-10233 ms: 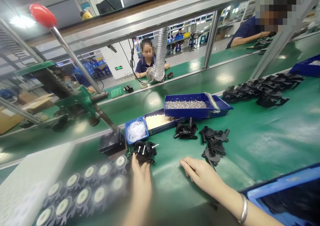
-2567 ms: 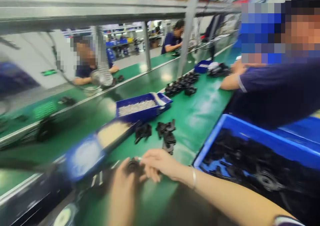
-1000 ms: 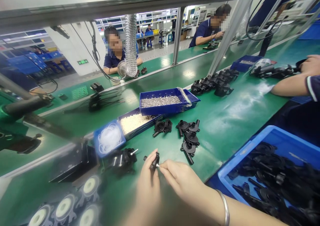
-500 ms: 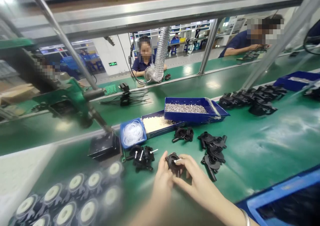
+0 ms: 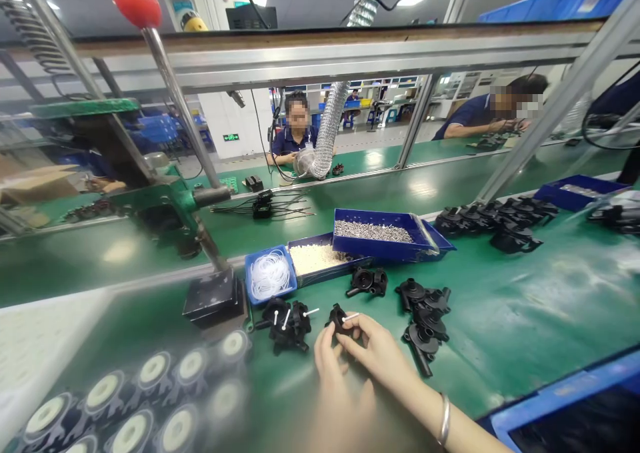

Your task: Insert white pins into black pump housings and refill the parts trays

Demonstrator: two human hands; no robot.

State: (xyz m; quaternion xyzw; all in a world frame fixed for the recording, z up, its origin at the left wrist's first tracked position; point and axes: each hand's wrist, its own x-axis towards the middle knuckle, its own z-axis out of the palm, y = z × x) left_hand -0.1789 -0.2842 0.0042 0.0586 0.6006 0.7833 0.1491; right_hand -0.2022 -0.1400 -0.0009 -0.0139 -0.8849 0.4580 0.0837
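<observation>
Between my hands is a black plastic housing (image 5: 335,315) with a white pin (image 5: 351,317) sticking out of it towards the right. My left hand (image 5: 331,359) has its fingertips closed against the near side of the housing; its lower part is blurred. My right hand (image 5: 374,341) grips the housing from the right with bent fingers, close beside the pin. Part of the housing is hidden behind the fingers. Just left lies a cluster of black housings (image 5: 286,329) with white pins standing in them. More black housings (image 5: 425,313) lie to the right, and another piece (image 5: 367,281) sits behind.
Blue bins hold white rings (image 5: 270,273), cream-coloured small parts (image 5: 317,257) and small metal pins (image 5: 373,230). A green lever press (image 5: 165,199) stands left, above black parts with cream discs (image 5: 150,369). A blue crate (image 5: 565,389) is front right. Co-workers sit across the bench.
Both hands have shifted slightly left with the housing, which has turned so its round face shows less. The camera view has tilted upward, and the press lever's red knob now shows fully.
</observation>
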